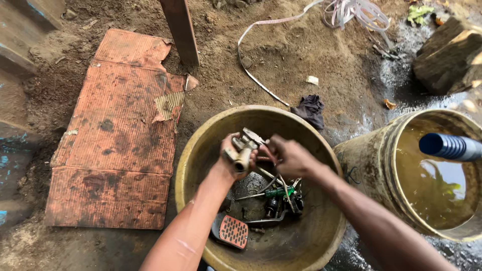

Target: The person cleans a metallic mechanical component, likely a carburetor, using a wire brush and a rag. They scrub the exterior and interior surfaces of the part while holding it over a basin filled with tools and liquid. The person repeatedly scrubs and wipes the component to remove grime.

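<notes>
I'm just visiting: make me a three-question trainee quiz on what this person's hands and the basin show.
1. True or false: both hands, left hand and right hand, grip the metal part.
2. What lies in the yellow basin near the left forearm: A) the orange perforated pad, B) a hammer, C) a cup?
3. What liquid fills the bucket?

Key: 1 true; 2 A; 3 murky brownish water.
</notes>
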